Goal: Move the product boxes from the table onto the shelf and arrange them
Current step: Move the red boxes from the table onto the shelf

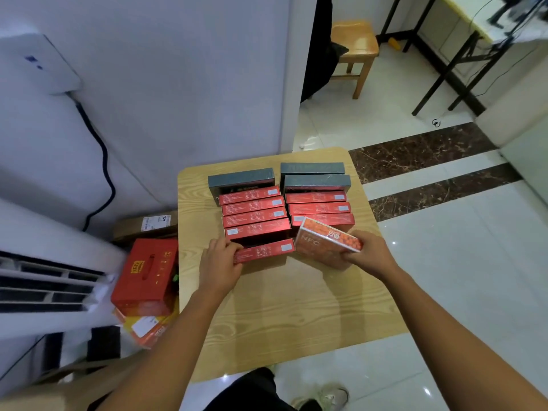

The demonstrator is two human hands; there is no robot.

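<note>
Judging by the head view, the task is taken to be near its start: no shelf is seen, and the product boxes are all gathered on the small square table of pale wood-grain laminate [281, 307]. Two rows are formed there of flat glossy red cardboard boxes [255, 216] stood on edge, white labels uppermost, backed by dark grey matt boxes [240, 178] of the same slab shape. The front red box [264, 250] of the left row is gripped at its left end by the left hand [219, 264], fingers curled over its top edge. A shiny orange-red box printed with berries [323, 241] is held tilted at the right row's front, its right end pinched between thumb and fingers of the right hand [370, 253]. Whether its lower edge touches the table cannot be told.
</note>
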